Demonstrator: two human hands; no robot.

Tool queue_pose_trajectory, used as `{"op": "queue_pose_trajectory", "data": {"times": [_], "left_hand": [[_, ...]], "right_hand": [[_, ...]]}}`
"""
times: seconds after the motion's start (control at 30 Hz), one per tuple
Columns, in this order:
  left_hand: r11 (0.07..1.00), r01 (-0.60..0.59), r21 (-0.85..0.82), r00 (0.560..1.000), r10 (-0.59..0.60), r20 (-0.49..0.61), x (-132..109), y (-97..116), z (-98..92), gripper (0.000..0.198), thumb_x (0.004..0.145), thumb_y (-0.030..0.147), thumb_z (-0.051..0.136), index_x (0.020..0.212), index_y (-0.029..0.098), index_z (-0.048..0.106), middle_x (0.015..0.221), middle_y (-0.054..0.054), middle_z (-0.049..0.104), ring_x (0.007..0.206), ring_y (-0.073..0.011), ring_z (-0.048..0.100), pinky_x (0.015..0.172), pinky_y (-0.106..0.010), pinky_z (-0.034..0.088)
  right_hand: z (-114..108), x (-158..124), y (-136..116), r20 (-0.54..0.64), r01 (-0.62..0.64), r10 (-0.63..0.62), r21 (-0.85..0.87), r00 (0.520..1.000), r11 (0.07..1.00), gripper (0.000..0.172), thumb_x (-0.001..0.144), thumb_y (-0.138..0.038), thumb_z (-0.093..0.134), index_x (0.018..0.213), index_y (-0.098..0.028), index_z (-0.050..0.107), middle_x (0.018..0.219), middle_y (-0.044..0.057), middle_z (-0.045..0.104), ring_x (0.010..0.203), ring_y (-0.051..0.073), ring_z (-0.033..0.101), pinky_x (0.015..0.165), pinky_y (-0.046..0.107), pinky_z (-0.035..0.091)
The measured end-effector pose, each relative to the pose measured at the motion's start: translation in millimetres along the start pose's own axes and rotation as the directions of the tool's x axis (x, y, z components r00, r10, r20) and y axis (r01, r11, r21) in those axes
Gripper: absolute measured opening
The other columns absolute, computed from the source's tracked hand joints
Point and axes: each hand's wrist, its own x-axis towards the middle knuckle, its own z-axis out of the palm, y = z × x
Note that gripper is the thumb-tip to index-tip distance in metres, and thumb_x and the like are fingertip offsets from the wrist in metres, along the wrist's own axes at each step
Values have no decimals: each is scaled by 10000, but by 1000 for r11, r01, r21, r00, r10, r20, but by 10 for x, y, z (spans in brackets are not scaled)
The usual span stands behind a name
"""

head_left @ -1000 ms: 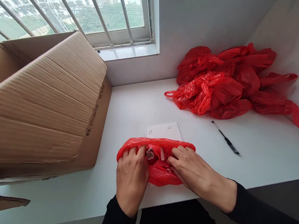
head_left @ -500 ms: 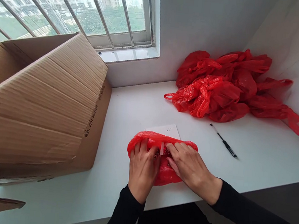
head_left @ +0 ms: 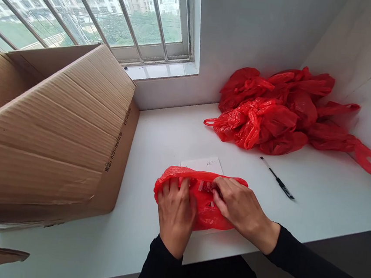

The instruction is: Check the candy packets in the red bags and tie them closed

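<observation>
On the table's near side lies a red plastic bag (head_left: 210, 221) with its mouth spread toward me. My left hand (head_left: 176, 210) reaches into its left part, fingers apart and fingertips under the far rim, thumb away from them. At the right side of the mouth, my right hand (head_left: 236, 201) is closed, thumb and fingers pinched on the bag's plastic. Between the hands, inside the bag, shows a small item with pale printed marks (head_left: 206, 186); its kind is hard to tell. A white sheet of paper (head_left: 199, 163) with small writing is partly covered by the bag.
A large open cardboard box (head_left: 57, 135) stands on the left of the white table (head_left: 159, 136). Crumpled red plastic bags (head_left: 273, 117) are heaped at the back right by the wall. A black pen (head_left: 277, 179) lies right of the paper. Behind is a barred window (head_left: 128, 15).
My left thumb has drawn back from the printed item, and the left fingers have spread the bag a little leftward. The right hand has shifted slightly right, widening the gap between the hands.
</observation>
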Motion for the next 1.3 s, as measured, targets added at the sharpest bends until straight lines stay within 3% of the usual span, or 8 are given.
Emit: {"op": "queue_pose_trajectory", "data": {"times": [0.13, 0.2, 0.43, 0.67, 0.77, 0.9, 1.07, 1.3], "left_hand": [[991, -102, -91, 995, 102, -5, 12, 137, 27, 293, 943, 317, 567, 1209, 240, 663, 1341, -145, 571, 1239, -379, 520, 978, -554, 478], [979, -162, -122, 987, 162, -13, 13, 181, 58, 351, 932, 257, 577, 1278, 270, 635, 1467, -141, 490, 1366, -384, 437, 1057, -563, 438], [939, -319, -131, 946, 324, 17, 35, 230, 112, 382, 941, 164, 507, 1249, 341, 648, 1526, -84, 454, 1399, -358, 409, 1049, -555, 441], [978, -207, 4, 978, 207, 24, 63, 167, -21, 345, 955, 214, 496, 1262, 262, 646, 1327, -140, 592, 1207, -330, 571, 1004, -564, 469], [974, -225, -6, 974, 225, 23, -49, 153, -105, 350, 954, 210, 501, 1264, 254, 656, 1372, -147, 584, 1271, -344, 552, 1041, -581, 463], [966, -256, -41, 964, 258, 60, -241, 121, -162, 217, 935, 175, 529, 967, 243, 732, 1487, -118, 531, 1425, -346, 441, 1154, -598, 376], [972, -234, -28, 972, 234, 1, -323, 66, -135, 233, 964, 255, 529, 871, 193, 732, 1475, -143, 556, 1422, -379, 447, 1152, -610, 389], [972, -233, 32, 972, 232, 31, -188, 56, -46, 342, 901, 155, 586, 1226, 211, 675, 1513, -154, 509, 1438, -422, 404, 1114, -664, 403]], "right_hand": [[-21, -35, 5, -29, 8, -8, 19, 1000, 1000, 107, 920, -107, 531, 930, -214, 526, 821, 0, 627, 723, 186, 609, 621, 320, 433], [-26, -56, 26, -39, 13, -13, 21, 999, 1000, 121, 915, -99, 520, 945, -216, 520, 829, 2, 628, 725, 189, 610, 618, 323, 435], [-39, -84, 100, -48, -20, 22, 43, 999, 999, 149, 899, -79, 504, 931, -224, 488, 816, -3, 616, 714, 183, 602, 589, 314, 431], [-103, -70, 139, -79, -5, 7, 21, 997, 1000, 194, 877, -54, 510, 980, -217, 527, 818, -14, 635, 725, 177, 612, 611, 311, 434], [-126, -69, 138, -119, 3, 1, 32, 993, 999, 205, 881, -50, 507, 1003, -211, 544, 843, -9, 650, 750, 177, 621, 628, 312, 440], [-153, -58, 106, -170, 14, -11, 19, 985, 1000, 210, 942, -89, 494, 1099, -201, 578, 925, 26, 682, 840, 208, 635, 696, 334, 461], [-183, -69, 60, -47, 96, -93, 62, 995, 993, 227, 1007, -187, 509, 1222, -213, 580, 984, 39, 687, 880, 227, 618, 777, 376, 479], [-241, -147, 32, 38, 129, -133, 88, 990, 988, 184, 998, -158, 509, 1142, -201, 616, 954, 40, 688, 876, 221, 613, 836, 399, 455]]}}
